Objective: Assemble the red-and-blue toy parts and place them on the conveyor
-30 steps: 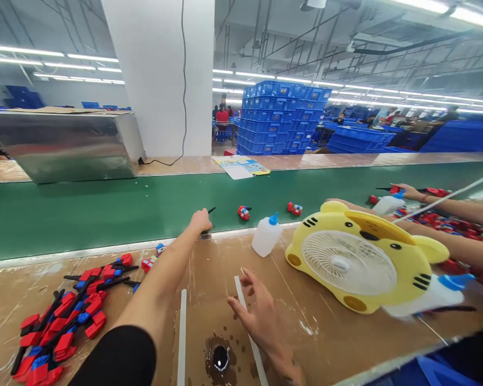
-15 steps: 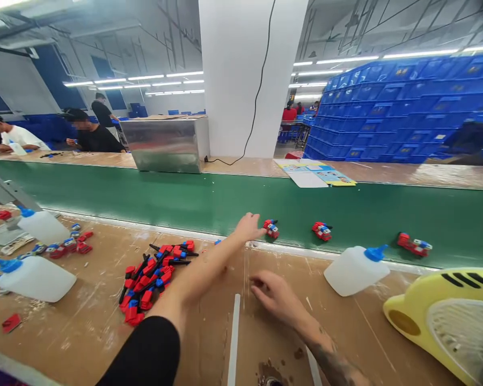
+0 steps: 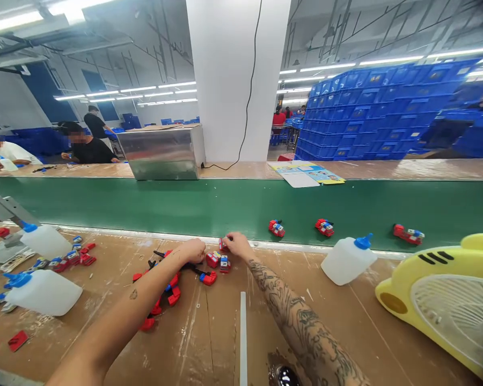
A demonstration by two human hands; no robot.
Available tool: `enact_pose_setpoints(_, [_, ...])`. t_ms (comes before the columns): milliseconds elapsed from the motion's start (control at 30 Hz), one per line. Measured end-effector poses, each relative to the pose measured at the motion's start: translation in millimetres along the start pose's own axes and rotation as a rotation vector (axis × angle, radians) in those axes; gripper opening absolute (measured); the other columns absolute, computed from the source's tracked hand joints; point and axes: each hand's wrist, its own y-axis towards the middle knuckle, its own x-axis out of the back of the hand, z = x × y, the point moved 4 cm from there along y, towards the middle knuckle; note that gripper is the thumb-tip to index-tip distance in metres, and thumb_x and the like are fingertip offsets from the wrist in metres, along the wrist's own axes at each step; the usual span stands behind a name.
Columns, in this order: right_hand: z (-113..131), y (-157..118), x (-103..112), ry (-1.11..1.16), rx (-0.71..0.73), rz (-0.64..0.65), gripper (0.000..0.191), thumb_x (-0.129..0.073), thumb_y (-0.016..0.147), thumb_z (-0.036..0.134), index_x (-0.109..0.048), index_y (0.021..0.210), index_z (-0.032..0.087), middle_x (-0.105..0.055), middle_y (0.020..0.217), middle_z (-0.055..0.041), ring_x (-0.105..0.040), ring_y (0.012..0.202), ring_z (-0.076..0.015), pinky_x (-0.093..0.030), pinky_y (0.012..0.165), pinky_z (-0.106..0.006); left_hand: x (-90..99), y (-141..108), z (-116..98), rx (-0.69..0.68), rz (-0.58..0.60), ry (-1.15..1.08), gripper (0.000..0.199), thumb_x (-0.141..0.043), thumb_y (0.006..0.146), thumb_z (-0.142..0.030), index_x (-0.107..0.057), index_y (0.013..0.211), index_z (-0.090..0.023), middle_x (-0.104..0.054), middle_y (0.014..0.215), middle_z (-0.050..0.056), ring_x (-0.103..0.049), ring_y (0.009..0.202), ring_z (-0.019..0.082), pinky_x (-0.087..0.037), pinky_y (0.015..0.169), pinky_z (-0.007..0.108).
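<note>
Over the pile of red and blue toy parts with black rods [image 3: 173, 295], my left hand [image 3: 195, 250] has its fingers curled closed. What it holds, if anything, is hidden. My right hand [image 3: 239, 244] pinches a small red toy piece [image 3: 221, 244] near the belt's edge. Just below it, between both hands, lie a red-and-white toy piece [image 3: 213, 259] and a blue-and-white one [image 3: 225, 263]. A red part with a black rod [image 3: 208, 277] rests close by. Three red toy assemblies, the nearest one [image 3: 276, 228] included, sit on the green belt [image 3: 233, 206].
White bottles with blue caps stand or lie left [image 3: 44, 292] and right [image 3: 348, 261]. A yellow fan [image 3: 446, 300] occupies the right side. More toy pieces [image 3: 70, 258] lie at left. A metal box [image 3: 161, 153] and printed sheets [image 3: 306, 173] are behind the belt. Co-workers sit far left.
My left hand has drawn back from the toy on the belt to the pile. My right hand has reached forward and left to the small pieces. The view has shifted slightly.
</note>
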Motion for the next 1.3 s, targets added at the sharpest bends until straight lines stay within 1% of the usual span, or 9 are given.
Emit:
enact_pose_setpoints(233, [-39.8,-58.0,37.3,0.169,0.049,-0.036,0.03,-0.053,0.095,0.038,-0.065,0.11,0.014,-0.07,0.099,-0.007,-0.067,0.085,-0.0173,-0.055,0.077,-0.034,-11.6,-0.7,-0.1,-0.058,-0.209,-0.257,0.018,-0.065,0.091,-0.031,-0.065,0.094,-0.013,-0.065,0.106,0.007,-0.061,0.102,0.022,-0.049,0.094,0.044])
enact_pose_setpoints(433, [-17.4,-111.2,36.5,0.15,0.268,0.247,0.076,-0.087,0.056,0.036,-0.063,0.128,0.025,-0.065,0.128,-0.0062,-0.06,0.114,-0.0257,-0.045,0.1,-0.037,-2.0,-16.4,12.7,0.047,-0.499,-0.755,0.029,-0.067,0.084,-0.029,-0.064,0.107,-0.012,-0.061,0.119,0.013,-0.058,0.111,0.027,-0.041,0.104,0.05])
enact_pose_setpoints(533, [-6.3,-135.1,35.6,0.001,0.37,0.328,0.079,-0.083,0.064,0.041,-0.055,0.137,0.028,-0.06,0.134,-0.0067,-0.057,0.116,-0.0257,-0.043,0.102,-0.037,-0.1,-33.6,16.3,0.097,-0.576,-1.107,0.036,-0.066,0.078,-0.033,-0.064,0.107,-0.012,-0.063,0.117,0.016,-0.063,0.104,0.027,-0.044,0.103,0.047])
enact_pose_setpoints(767, [-4.2,-163.5,35.8,-0.179,0.389,0.329,0.063,-0.075,0.07,0.024,-0.06,0.132,0.019,-0.066,0.118,-0.0112,-0.059,0.108,-0.0273,-0.044,0.096,-0.038,-27.2,-101.4,-41.6,-0.041,-0.437,-1.781,0.035,-0.073,0.07,-0.042,-0.064,0.09,-0.016,-0.071,0.093,0.01,-0.069,0.089,0.022,-0.056,0.089,0.039])
enact_pose_setpoints(867, [-12.7,-182.7,44.9,0.29,0.187,0.215,0.058,-0.079,0.068,0.028,-0.064,0.124,0.022,-0.067,0.1,-0.0035,-0.059,0.086,-0.018,-0.047,0.077,-0.028,-52.4,-131.1,-81.5,-0.046,-0.275,-2.083,0.036,-0.082,0.068,-0.033,-0.067,0.097,-0.017,-0.071,0.096,0.007,-0.069,0.086,0.017,-0.057,0.082,0.03])
enact_pose_setpoints(967, [-25.4,-208.7,46.9,0.857,-0.092,0.145,0.039,-0.078,0.07,0.044,-0.067,0.099,0.02,-0.056,0.071,0.0042,-0.042,0.053,-0.0076,-0.03,0.047,-0.019,-75.6,-151.9,-120.0,-0.013,-0.091,-2.337,0.044,-0.088,0.065,-0.023,-0.069,0.105,-0.017,-0.071,0.101,0.007,-0.068,0.088,0.016,-0.057,0.082,0.026])
enact_pose_setpoints(1033, [-28.8,-225.8,49.2,0.985,-0.17,0.114,0.042,-0.069,0.076,0.057,-0.064,0.095,0.02,-0.053,0.071,0.0041,-0.035,0.047,-0.0053,-0.019,0.042,-0.019,-84.8,-159.5,-140.5,-0.019,-0.049,-2.353,0.047,-0.09,0.063,-0.023,-0.07,0.106,-0.017,-0.071,0.105,0.007,-0.069,0.09,0.017,-0.057,0.084,0.027])
enact_pose_setpoints(1133, [-30.0,-249.3,59.8,1.078,-0.203,0.074,0.047,-0.064,0.079,0.061,-0.064,0.101,0.019,-0.058,0.084,-0.0012,-0.045,0.054,-0.0067,-0.023,0.044,-0.019,-91.1,-163.4,-161.7,-0.032,-0.073,-2.294,0.052,-0.092,0.061,-0.027,-0.07,0.107,-0.018,-0.071,0.111,0.009,-0.069,0.094,0.021,-0.057,0.087,0.031])
enact_pose_setpoints(1300, [-37.8,-286.7,78.8,1.159,-0.165,0.056,0.066,-0.086,0.056,0.018,-0.064,0.118,0.022,-0.06,0.087,0.0018,-0.051,0.065,-0.0078,-0.035,0.054,-0.019,-79.3,-168.0,-179.1,-0.247,-0.153,-1.833,0.049,-0.083,0.072,-0.036,-0.069,0.115,-0.019,-0.068,0.118,0.013,-0.065,0.108,0.03,-0.053,0.095,0.041])
